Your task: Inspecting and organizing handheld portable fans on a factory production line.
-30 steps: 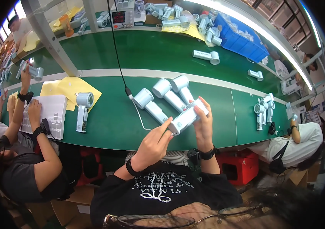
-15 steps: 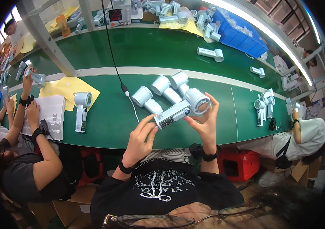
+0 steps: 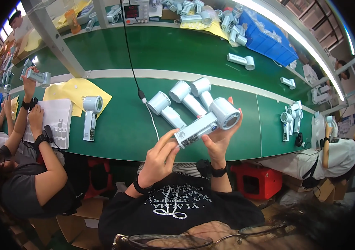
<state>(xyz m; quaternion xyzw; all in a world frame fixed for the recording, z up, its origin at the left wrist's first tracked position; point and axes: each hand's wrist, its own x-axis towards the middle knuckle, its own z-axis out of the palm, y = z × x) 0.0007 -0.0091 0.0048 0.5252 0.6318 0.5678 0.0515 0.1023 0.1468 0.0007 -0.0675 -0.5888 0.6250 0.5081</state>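
- At the left end of the green table (image 3: 123, 137), a co-worker (image 3: 31, 187) in dark clothing holds up a pale-blue fan (image 3: 40, 78).
- Adjacent, yellow sheets (image 3: 63, 91) lie toward the far edge; a second fan (image 3: 89, 121) with exposed circuitry overlaps them.
- Mid-table, a black cable (image 3: 141, 94) hangs, its white lead trailing toward the near edge.
- Centre: three loose fans (image 3: 190, 103), close together.
- Above the near edge: held fan (image 3: 208, 123), slanted, head to the right. Left hand (image 3: 157, 158) pinches the handle end; right hand (image 3: 221, 143) supports the head from behind, thumb at the handle.
- Below the near edge: red stool (image 3: 258, 179).
- Beyond the far edge: blue bin (image 3: 265, 48).
- Overhead, right: lit tube (image 3: 297, 36).
- Right end: clustered fans (image 3: 286, 118).
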